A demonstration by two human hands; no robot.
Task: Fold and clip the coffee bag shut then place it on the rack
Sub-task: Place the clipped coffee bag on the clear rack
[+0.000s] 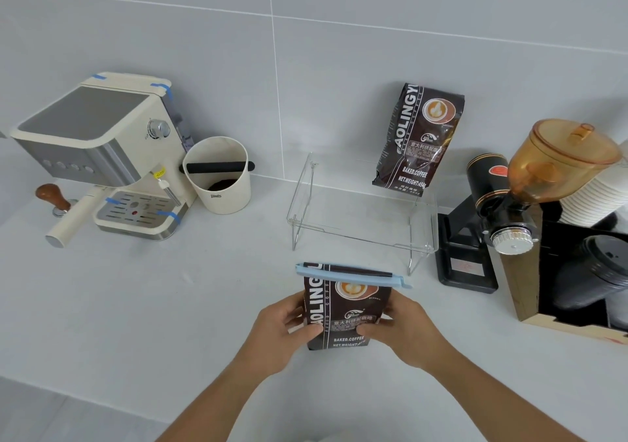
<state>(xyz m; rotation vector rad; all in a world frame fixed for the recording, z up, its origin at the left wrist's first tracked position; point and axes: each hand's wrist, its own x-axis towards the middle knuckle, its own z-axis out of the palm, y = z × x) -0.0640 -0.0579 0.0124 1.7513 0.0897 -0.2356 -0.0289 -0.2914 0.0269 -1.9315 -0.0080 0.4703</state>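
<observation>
Coffee bag (346, 309): upright, long axis vertical, low centre of view, top folded and shut under a blue clip (350, 276) lying crosswise. Left hand (283, 328) grips its left edge, right hand (401, 326) its right edge, thumbs on the front panel.

Rack (360, 217): clear, wire-legged, on the surface straight ahead of the bag and slightly right, its open left portion free. A second bag (419, 139) occupies its right rear, leaning on the wall.

Judgement: lift forward; right hand marginally nearer.
</observation>
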